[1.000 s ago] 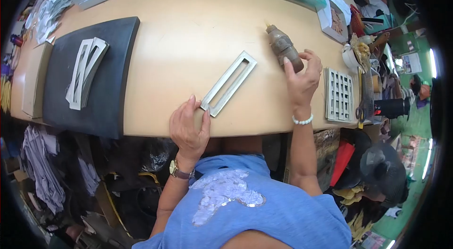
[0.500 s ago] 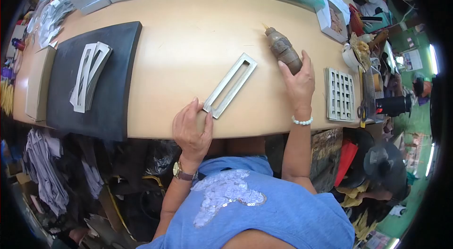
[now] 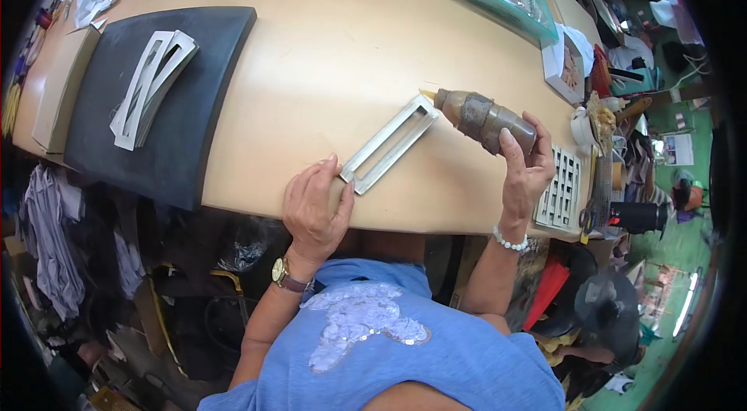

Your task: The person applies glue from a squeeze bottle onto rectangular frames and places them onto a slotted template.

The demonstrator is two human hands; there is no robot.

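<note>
My left hand (image 3: 315, 209) pinches the near end of a long, pale rectangular frame (image 3: 381, 138) with a slot down its middle. The frame lies slanted on the table, its far end toward the right. Wrapped in brown tape, a squeeze bottle (image 3: 476, 117) is held tilted in my right hand (image 3: 527, 173), fingers and thumb around its base. Its thin yellow nozzle (image 3: 427, 93) points left at the frame's far end; whether it touches cannot be made out.
On the left, a stack of similar frames (image 3: 144, 100) lies on a black board (image 3: 210, 100). Slotted pale pieces (image 3: 559, 191) are piled at the right edge, beside scissors (image 3: 587, 220). Boxes and a green tray (image 3: 537, 26) of small parts line the back.
My right hand has tipped the bottle leftward, bringing its nozzle to the frame's far end. My left hand keeps its hold on the frame. The head view has shifted and turned slightly.
</note>
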